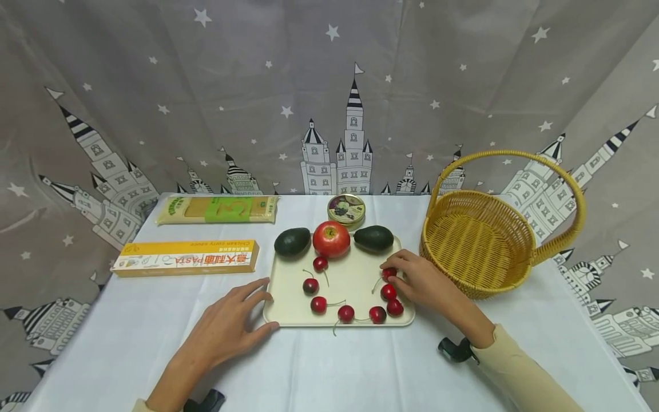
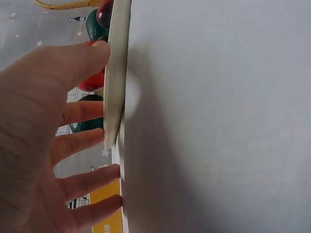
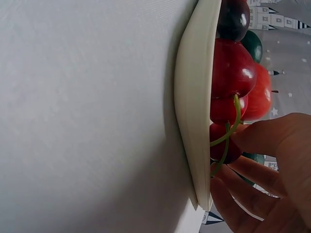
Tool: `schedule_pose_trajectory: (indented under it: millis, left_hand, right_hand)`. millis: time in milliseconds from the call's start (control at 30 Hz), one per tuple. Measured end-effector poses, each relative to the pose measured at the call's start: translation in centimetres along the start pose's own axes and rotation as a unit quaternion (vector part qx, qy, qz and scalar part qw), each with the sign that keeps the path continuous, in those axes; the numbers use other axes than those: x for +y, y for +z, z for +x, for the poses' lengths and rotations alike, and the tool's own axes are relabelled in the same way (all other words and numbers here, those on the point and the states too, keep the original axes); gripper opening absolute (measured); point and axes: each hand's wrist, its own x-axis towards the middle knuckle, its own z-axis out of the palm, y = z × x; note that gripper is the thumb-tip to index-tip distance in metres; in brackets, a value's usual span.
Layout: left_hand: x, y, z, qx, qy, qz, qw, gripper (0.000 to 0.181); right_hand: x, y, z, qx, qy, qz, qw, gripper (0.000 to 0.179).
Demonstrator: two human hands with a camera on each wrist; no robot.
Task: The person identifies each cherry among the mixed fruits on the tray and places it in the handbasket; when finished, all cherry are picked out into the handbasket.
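A cream tray (image 1: pixel 355 286) carries several red cherries (image 1: pixel 346 313), a red pomegranate-like fruit (image 1: pixel 331 239) and two dark green avocados (image 1: pixel 292 242) (image 1: pixel 373 238). The cherries form a curved line along the tray's left, front and right sides. At the right side, my right hand (image 1: pixel 419 280) pinches a cherry (image 1: pixel 389 274) between thumb and fingers; the right wrist view shows the thumb (image 3: pixel 262 136) against it. My left hand (image 1: pixel 226 323) lies at the tray's left edge, fingers spread, with the thumb (image 2: pixel 87 58) by the rim.
Right of the tray stands a yellow wicker basket (image 1: pixel 476 240) with a tall handle. A noodle packet (image 1: pixel 218 209) and a pasta box (image 1: pixel 185 257) lie at the left. Behind the fruit is a round tin (image 1: pixel 346 209). A grey castle-print curtain (image 1: pixel 231 86) hangs at the back.
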Motion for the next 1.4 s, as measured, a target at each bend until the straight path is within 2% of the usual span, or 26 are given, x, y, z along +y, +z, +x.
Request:
schedule_pose_trajectory:
  millis: [333,533,700,900,1033,1100,1200,1400]
  left_hand:
    - [-0.3,-0.1,-0.1,-0.003,0.009,-0.009,0.9999,0.043]
    - [-0.4,0.1,0.0,0.0,0.015,-0.01,0.9998,0.043]
    - [-0.5,0.1,0.0,-0.012,0.007,-0.011,0.9998,0.045]
    - [-0.5,0.1,-0.1,-0.026,-0.007,-0.009,0.9996,0.045]
    - [-0.5,0.1,-0.1,-0.028,-0.012,-0.008,0.9995,0.045]
    - [-0.5,0.1,-0.1,-0.029,-0.013,-0.008,0.9995,0.045]
    - [-0.5,0.2,-0.1,-0.029,-0.013,-0.012,0.9994,0.044]
    - [-0.5,0.1,-0.3,-0.032,-0.019,-0.021,0.9991,0.041]
  right_hand:
    - [0.1,-0.1,0.3,-0.014,0.006,-0.007,0.9999,0.026]
    - [-0.2,-0.5,0.4,-0.002,0.016,-0.018,0.9997,0.025]
    - [-0.7,-1.6,0.4,0.012,0.009,0.002,0.9999,0.026]
    - [-0.4,-3.0,0.3,0.067,-0.036,0.038,0.9964,0.031]
    - [0.3,-3.9,0.5,0.119,-0.073,0.032,0.9897,0.031]
    - [0.9,-4.3,0.5,0.14,-0.077,0.027,0.9868,0.029]
    - [1.7,-4.8,0.4,0.16,-0.06,0.025,0.9849,0.028]
    - [3.3,-5.6,0.3,0.176,0.004,0.02,0.9841,0.021]
